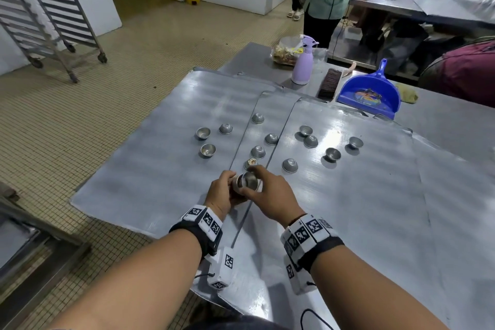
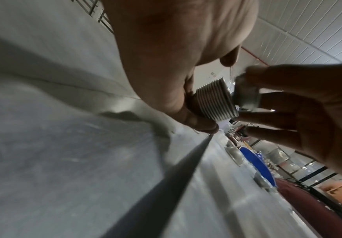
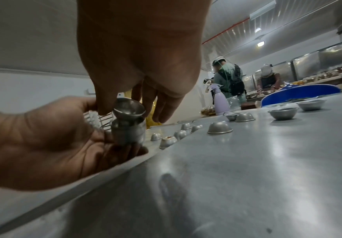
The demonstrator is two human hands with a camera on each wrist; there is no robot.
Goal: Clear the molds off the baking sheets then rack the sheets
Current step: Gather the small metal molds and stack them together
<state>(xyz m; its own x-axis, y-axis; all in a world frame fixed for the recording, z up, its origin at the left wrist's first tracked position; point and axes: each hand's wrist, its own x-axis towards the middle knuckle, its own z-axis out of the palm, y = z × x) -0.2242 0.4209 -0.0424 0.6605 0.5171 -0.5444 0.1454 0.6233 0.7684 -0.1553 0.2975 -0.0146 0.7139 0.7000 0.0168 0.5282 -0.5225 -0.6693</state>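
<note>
Steel sheets (image 1: 150, 169), scattered molds (image 1: 289, 165)

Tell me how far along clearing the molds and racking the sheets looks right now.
Partly done: the left hand holds a stack of nested molds, and the right hand is adding another mold. About a dozen loose molds still sit on the baking sheets. No sheet is in the rack yet.

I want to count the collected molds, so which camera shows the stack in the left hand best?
The left wrist view: the stack shows its nested rims edge-on. Head view shows only its top between both hands; right wrist view blurs the rims together.
</note>
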